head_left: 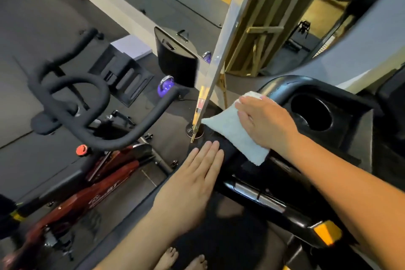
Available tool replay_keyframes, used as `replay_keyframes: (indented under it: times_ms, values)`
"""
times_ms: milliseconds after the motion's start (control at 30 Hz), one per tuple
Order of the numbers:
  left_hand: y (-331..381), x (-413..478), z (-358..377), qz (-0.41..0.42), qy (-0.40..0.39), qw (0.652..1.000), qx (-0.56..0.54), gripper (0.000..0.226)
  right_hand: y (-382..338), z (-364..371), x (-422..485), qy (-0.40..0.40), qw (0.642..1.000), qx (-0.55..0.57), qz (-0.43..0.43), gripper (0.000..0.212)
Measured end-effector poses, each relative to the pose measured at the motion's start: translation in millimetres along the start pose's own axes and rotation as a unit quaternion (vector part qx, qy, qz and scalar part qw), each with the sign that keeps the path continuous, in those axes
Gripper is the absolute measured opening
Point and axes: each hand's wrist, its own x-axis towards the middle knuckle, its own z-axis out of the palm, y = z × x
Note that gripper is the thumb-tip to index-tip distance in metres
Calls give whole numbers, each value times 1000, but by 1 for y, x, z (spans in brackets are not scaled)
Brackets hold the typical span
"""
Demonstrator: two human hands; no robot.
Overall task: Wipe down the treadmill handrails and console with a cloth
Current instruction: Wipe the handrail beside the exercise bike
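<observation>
Bare feet [175, 258] show at the bottom edge, and above them two forearms reach forward over the treadmill. On the left, the left hand [192, 184] lies flat with its fingers [211, 155] straight and pressed together, their tips resting on or just over the dark padded handrail [228, 149]; contact cannot be confirmed. Across from it, the right hand [265, 123] presses palm-down on a white cloth [228, 131], fingers straight and close together, holding it against the upper end of that handrail where it meets the console [350, 133] beside a round cup holder [311, 114].

Judging by its drape and free corner, the cloth is light, soft and limp; it will bunch or slide under a flat palm, so curling the fingers around it and the rail together should give a surer wipe. The rail looks stiff and fixed, its foam slightly grippy, its glossy lower section smoother.

A spin bike [72, 116] stands to the left.
</observation>
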Motion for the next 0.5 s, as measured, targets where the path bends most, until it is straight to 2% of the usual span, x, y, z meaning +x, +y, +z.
replay_keyframes:
  times_ms: [100,200,267,400,500]
  values:
    - [1,-1,-1,-1,-2,1000,-7,73,1,-3,5,-5,997,-21,71,35]
    - [1,-1,-3,-1,-13,1000,-17,68,-17,2,-4,-1,991,-110,79,28]
    - [1,1,-4,-5,-11,999,-29,63,-16,7,-9,3,994,-67,91,34]
    - [11,39,-8,-9,23,997,-74,74,-6,10,1,-16,995,-7,101,54]
    - [23,77,-3,-22,28,994,-106,74,-2,5,-6,-12,995,-5,99,51]
